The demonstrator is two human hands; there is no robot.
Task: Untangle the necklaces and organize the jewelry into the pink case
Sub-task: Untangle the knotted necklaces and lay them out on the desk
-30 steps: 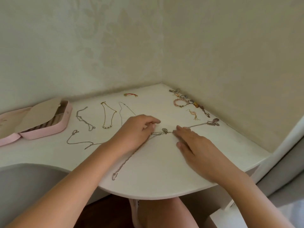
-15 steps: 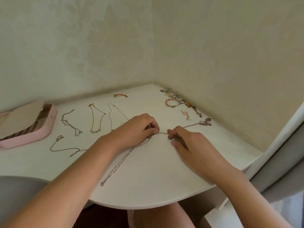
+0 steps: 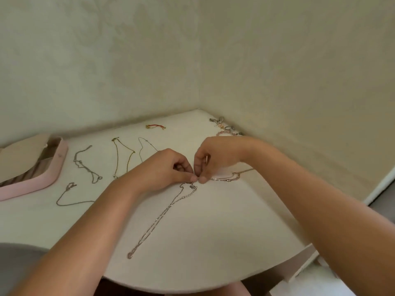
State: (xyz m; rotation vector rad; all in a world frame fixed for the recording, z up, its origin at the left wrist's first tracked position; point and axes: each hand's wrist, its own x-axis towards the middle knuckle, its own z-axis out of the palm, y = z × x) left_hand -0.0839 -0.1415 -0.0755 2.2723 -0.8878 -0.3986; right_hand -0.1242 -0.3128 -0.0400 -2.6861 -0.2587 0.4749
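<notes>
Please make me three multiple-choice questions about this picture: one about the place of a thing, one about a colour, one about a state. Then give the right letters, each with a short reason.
1. Where is the pink case?
A. in the corner between the walls
B. at the left side of the table
C. at the table's front edge

2. What colour is the small bracelet near the wall?
A. blue
B. green
C. red

3. What are the left hand and the right hand doing?
A. lying flat
B. pinching the silver necklace at its upper end
C. closing the case

Answers:
1 B: the case sits far left, partly out of view.
2 C: its cord is red.
3 B: both hands grip the necklace where they meet.
</notes>
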